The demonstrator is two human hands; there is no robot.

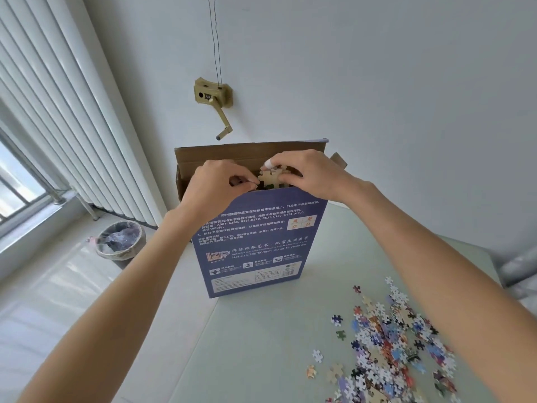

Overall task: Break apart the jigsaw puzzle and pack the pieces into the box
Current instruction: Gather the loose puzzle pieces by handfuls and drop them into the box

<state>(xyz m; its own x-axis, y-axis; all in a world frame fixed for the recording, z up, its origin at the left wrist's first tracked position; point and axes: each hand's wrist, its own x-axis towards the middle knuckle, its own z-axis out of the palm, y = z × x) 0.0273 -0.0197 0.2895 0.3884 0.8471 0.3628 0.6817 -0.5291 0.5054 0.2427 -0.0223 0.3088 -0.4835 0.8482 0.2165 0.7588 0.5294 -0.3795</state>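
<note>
The tall blue printed cardboard box (pixel 255 245) stands upright near the far left edge of the pale green bench (pixel 261 344), its brown top flap open; both hands meet over the opening, the left hand (pixel 215 181) and right hand (pixel 308 173) each pinching a small clump of tan-backed jigsaw pieces (pixel 270 177); a loose heap of colourful jigsaw pieces (pixel 398 347) lies toward the near right edge.

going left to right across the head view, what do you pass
window blinds → waste bin → left hand → clump of joined pieces over the open box → right hand → loose puzzle pieces on the table
</note>
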